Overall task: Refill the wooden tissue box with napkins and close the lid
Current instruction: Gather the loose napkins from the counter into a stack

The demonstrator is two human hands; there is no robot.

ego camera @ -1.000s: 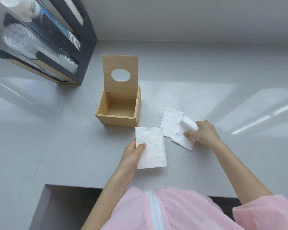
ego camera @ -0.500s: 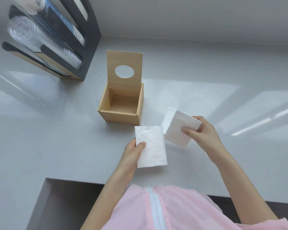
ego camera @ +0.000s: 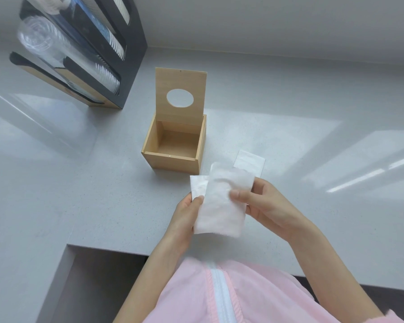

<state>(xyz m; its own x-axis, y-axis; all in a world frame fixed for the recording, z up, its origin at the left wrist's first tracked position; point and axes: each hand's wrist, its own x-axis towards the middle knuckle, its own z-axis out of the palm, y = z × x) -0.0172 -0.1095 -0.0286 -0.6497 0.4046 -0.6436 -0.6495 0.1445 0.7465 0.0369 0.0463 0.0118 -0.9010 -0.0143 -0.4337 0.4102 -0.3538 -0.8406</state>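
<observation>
napkins [ego camera: 222, 206] look soft and light; left hand [ego camera: 187, 213] and right hand [ego camera: 264, 203] pinch their side edges near the empty box [ego camera: 173, 159].

Both bare forearms are extended forward, converging just in front of the wooden tissue box [ego camera: 175, 145]. The left hand [ego camera: 187, 213] is closed with its thumb pressed on a napkin's [ego camera: 197, 186] edge. The right hand [ego camera: 264, 203] is pinched on an overlapping napkin [ego camera: 222, 206], thumb on top.
</observation>
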